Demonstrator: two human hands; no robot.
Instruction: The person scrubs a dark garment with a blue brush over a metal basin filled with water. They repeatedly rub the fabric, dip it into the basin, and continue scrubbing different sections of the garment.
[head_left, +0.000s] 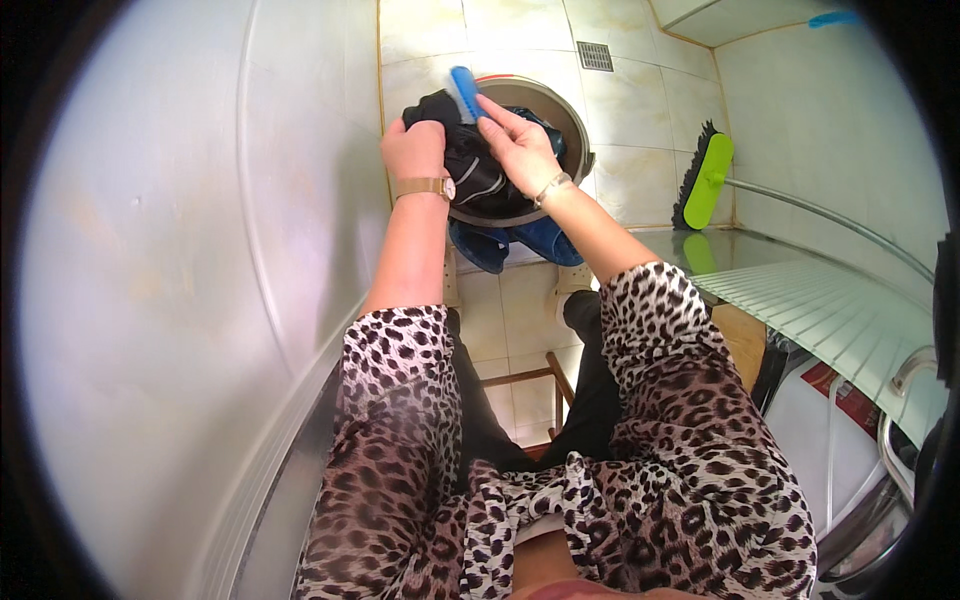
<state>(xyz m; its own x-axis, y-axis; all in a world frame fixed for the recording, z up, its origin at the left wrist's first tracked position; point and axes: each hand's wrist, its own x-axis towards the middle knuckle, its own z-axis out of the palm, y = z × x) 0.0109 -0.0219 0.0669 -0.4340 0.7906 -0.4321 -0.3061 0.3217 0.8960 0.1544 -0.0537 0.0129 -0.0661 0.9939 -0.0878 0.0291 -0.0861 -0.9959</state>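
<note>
My left hand grips a bunched part of a black cloth garment over the left rim of a round bucket. Between the fingers of my right hand is a blue scrub brush, its pale bristles facing left against the black cloth. The rest of the garment, with light grey stripes, hangs into the bucket. Darker bluish cloth lies inside on the right. Blue fabric shows below the bucket's near rim. The bucket's bottom is hidden.
A floor drain lies beyond the bucket. On the right stands a green broom head with a metal handle, beside a ribbed glass shelf. A pale wall panel rises close on my left. Between my legs is a wooden stool frame.
</note>
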